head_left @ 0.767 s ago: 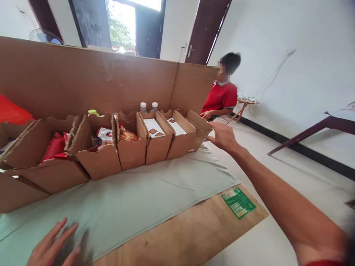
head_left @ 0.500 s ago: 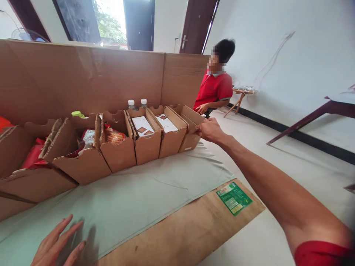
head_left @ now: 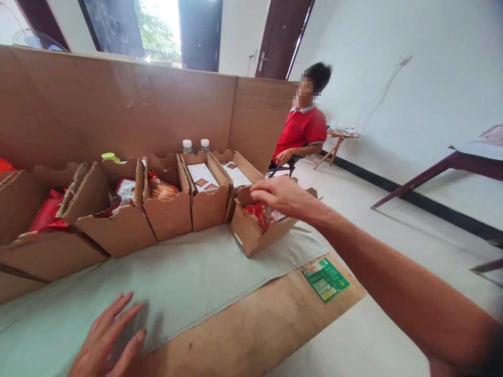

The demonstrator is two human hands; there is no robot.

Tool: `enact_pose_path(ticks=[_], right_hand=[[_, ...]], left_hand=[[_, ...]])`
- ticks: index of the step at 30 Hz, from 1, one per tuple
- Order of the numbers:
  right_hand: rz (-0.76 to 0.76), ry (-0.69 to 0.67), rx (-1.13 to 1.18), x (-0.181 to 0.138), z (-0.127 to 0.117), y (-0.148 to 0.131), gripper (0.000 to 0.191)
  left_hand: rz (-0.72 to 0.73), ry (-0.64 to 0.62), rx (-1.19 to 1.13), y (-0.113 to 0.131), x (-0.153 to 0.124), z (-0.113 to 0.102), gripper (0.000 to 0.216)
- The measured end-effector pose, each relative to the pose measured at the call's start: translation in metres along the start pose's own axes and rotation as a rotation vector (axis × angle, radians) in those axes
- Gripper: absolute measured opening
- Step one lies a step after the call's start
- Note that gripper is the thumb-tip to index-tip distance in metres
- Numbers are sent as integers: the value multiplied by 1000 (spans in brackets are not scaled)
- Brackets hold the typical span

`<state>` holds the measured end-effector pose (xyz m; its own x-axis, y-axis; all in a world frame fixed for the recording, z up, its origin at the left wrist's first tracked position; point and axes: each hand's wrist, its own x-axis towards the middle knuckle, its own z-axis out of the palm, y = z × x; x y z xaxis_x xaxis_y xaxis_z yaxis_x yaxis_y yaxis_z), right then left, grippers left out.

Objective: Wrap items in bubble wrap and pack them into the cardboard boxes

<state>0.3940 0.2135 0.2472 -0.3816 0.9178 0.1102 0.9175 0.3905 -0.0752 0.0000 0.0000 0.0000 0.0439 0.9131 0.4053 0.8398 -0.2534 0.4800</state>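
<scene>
Cardboard box [head_left: 271, 237] askew, apparently being positioned: right hand [head_left: 286, 198] over it, grip unclear from here; left hand [head_left: 104, 337] spread, empty. Adjusting it would want steadiness.

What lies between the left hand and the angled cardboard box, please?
Pale green cloth lies between the left hand and the angled box, in the head view.
</scene>
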Motion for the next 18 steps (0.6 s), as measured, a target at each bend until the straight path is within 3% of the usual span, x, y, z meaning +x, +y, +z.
enact_pose_path(ticks=[2,5,7,10,13,18], right_hand=[[61,263,183,-10,-5,18,26],[298,679,479,-36,6,70,20],[450,796,601,-53,25,105,28],[553,764,763,-68,66,136,50],[550,683,948,-71,104,140,67],[533,643,1110,-80,127,139,68]], left_hand=[[70,-41,-57,22,11,0,34],[100,-134,-172,58,29,6,40],[62,-224,-282,88,46,16,44],[-18,-395,-475,138,84,45,63],[-32,-527,-644,179,126,83,91],[-52,-512,-710,208,169,127,106]])
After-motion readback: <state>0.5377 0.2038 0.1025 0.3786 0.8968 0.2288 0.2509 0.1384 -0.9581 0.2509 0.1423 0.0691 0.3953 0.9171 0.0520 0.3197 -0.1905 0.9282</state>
